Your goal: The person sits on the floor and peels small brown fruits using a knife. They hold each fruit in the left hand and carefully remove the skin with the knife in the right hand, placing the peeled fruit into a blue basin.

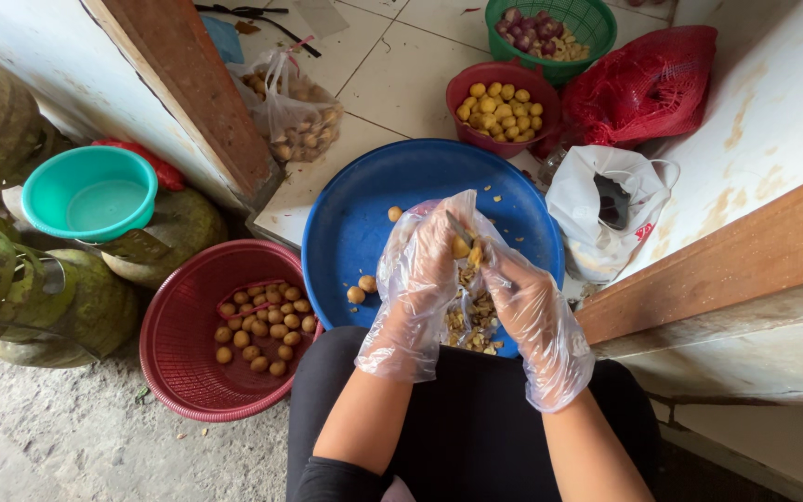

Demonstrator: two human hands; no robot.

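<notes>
Both hands, in loose clear plastic gloves, meet over the big round blue plastic basin (364, 200): the left hand (417, 279) is curled with fingers pinching a small round yellowish potato (460, 247), and the right hand (530, 311) is closed around the handle of a small knife whose thin blade (458, 230) lies against the top of that potato. The potato sits between the two hands, held above a heap of brownish peel scraps (476, 316) at the near edge of the basin, with three more small potatoes (362, 288) lying loose on the blue floor of it. By the look of it the peeling of this one potato is the step in hand, partway done, since yellow flesh shows beside the blade. The next stroke would call for turning the potato a little in the left fingers and keeping the edge shallow and away from the thin glove. To the left stands a round dark red plastic basket (178, 353) of unpeeled brown potatoes, well apart from a smaller red bowl (504, 79) of pale yellow peeled ones farther off on the white tiled floor (401, 84), beside a green mesh basket (597, 19) and a red net sack (648, 84)
</notes>
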